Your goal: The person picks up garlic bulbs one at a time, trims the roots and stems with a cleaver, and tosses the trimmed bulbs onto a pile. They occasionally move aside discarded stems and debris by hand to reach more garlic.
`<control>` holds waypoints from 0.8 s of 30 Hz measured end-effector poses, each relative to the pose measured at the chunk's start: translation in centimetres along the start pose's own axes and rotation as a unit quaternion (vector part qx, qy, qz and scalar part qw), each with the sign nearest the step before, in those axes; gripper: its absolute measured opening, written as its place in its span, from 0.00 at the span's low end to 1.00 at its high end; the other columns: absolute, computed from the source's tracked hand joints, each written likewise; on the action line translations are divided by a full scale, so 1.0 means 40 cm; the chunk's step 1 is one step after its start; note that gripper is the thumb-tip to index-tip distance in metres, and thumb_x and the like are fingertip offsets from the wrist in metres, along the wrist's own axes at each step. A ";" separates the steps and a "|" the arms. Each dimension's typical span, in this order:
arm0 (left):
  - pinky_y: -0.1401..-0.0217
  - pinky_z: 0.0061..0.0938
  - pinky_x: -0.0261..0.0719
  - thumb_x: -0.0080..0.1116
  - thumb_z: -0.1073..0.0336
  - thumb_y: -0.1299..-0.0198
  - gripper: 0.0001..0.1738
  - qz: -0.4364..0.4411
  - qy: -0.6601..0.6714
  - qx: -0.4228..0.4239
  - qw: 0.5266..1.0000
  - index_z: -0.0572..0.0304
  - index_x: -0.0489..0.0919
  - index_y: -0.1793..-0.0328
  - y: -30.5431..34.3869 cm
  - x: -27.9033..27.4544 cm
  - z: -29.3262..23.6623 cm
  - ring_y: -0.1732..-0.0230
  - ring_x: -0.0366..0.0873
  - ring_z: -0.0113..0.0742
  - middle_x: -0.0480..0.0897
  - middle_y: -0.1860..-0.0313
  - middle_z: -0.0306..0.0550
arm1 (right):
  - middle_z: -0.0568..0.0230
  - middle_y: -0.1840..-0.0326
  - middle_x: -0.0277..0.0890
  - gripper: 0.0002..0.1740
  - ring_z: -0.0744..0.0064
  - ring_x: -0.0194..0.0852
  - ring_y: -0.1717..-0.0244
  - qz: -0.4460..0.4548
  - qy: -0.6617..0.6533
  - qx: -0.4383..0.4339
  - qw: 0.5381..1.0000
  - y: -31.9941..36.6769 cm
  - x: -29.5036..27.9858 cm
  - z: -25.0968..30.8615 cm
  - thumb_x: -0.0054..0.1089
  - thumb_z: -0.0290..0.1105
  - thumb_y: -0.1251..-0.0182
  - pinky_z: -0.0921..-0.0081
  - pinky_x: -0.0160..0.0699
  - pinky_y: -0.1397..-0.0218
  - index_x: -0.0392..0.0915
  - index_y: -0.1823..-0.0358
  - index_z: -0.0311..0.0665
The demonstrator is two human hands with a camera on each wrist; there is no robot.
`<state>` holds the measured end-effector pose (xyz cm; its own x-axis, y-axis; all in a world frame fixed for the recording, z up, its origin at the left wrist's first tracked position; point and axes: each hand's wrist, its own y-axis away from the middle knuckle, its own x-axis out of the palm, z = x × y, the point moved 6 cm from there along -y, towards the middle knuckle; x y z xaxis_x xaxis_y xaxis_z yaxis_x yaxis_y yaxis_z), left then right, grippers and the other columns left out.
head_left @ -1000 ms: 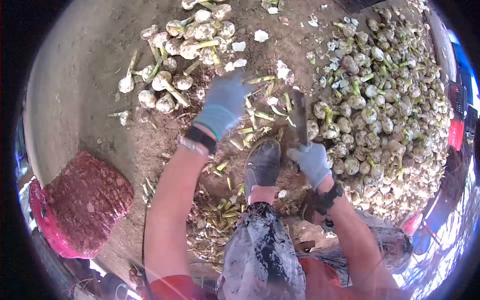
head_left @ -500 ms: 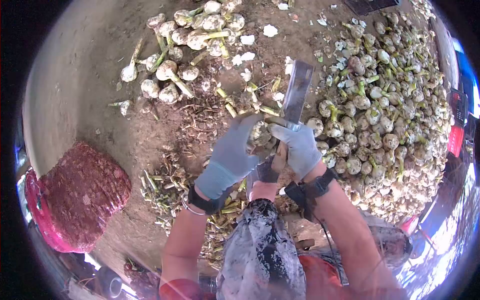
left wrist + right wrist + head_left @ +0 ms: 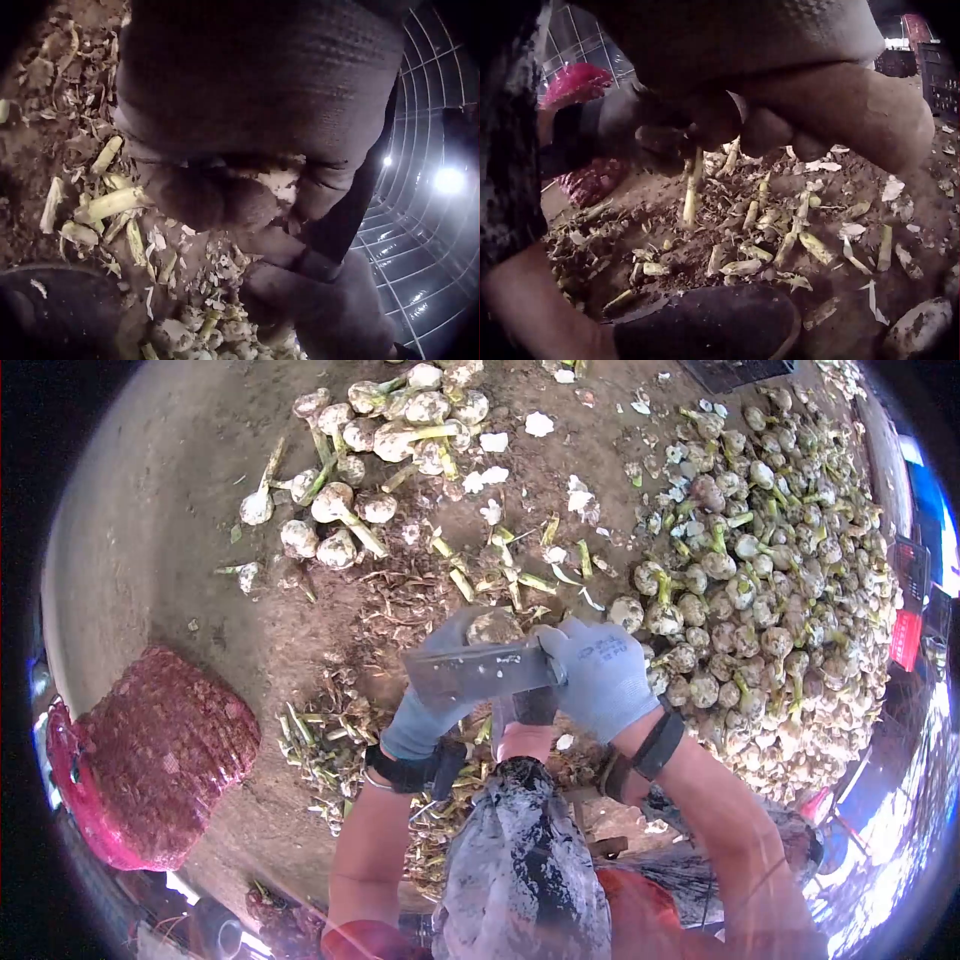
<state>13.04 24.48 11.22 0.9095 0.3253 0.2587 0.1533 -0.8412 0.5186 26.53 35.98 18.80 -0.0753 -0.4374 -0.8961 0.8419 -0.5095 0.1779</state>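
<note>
My gloved left hand [image 3: 425, 725] grips a soil-stained garlic bulb [image 3: 495, 627] over my shoe, its fingers partly hidden behind a blade. The same bulb [image 3: 281, 184] shows as a pale patch among the dark fingers in the left wrist view. My gloved right hand [image 3: 605, 675] holds a broad-bladed knife [image 3: 480, 675] by its handle, the blade pointing left across the left hand, just below the bulb. Seen from the right wrist, a pale green stem [image 3: 691, 199] hangs beneath the two hands.
A large heap of garlic [image 3: 750, 590] covers the ground on the right. Several stemmed bulbs [image 3: 400, 435] lie at upper left. Cut stems [image 3: 510, 570] litter the soil ahead of my shoe [image 3: 705, 322]. A red mesh sack [image 3: 170, 750] sits at left, a dark crate [image 3: 735, 370] at the far edge.
My left hand has come back from the stem litter, now with a garlic bulb, and met the right hand. The knife blade has swung from pointing away to pointing left.
</note>
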 end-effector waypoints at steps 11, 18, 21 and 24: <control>0.50 0.28 0.80 0.74 0.70 0.53 0.33 0.004 -0.204 0.023 0.979 0.65 0.75 0.38 0.006 0.026 -0.059 0.54 0.81 0.31 0.82 0.51 0.45 | 0.62 0.67 0.76 0.16 0.55 0.80 0.65 0.060 -0.050 0.061 0.995 0.033 0.059 -0.017 0.61 0.27 0.47 0.59 0.77 0.62 0.76 0.54 0.44; 0.49 0.30 0.80 0.75 0.66 0.52 0.31 0.004 -0.146 0.048 0.988 0.63 0.77 0.40 0.058 0.067 -0.144 0.53 0.82 0.34 0.83 0.54 0.46 | 0.50 0.64 0.84 0.10 0.48 0.85 0.58 0.211 -0.092 0.363 0.903 0.105 0.202 -0.230 0.60 0.35 0.38 0.56 0.83 0.54 0.83 0.58 0.42; 0.49 0.33 0.80 0.75 0.64 0.52 0.28 0.011 -0.233 0.126 0.964 0.58 0.79 0.42 0.058 0.086 -0.143 0.53 0.83 0.39 0.83 0.53 0.47 | 0.48 0.66 0.84 0.14 0.45 0.85 0.60 0.181 -0.060 0.323 0.927 0.133 0.163 -0.208 0.58 0.39 0.36 0.54 0.83 0.53 0.83 0.56 0.40; 0.46 0.38 0.78 0.72 0.64 0.53 0.23 0.013 -0.299 0.113 0.947 0.50 0.82 0.48 0.014 0.092 -0.123 0.56 0.83 0.45 0.82 0.51 0.46 | 0.51 0.65 0.85 0.19 0.52 0.86 0.60 0.181 -0.168 0.290 0.925 0.062 0.135 -0.145 0.66 0.41 0.40 0.61 0.83 0.55 0.83 0.49 0.42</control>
<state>14.58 27.33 16.49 0.9599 0.0565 -0.2747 0.1448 -0.9388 0.3127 31.33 36.66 12.03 -0.0898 -0.8128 -0.5756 0.4234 -0.5543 0.7166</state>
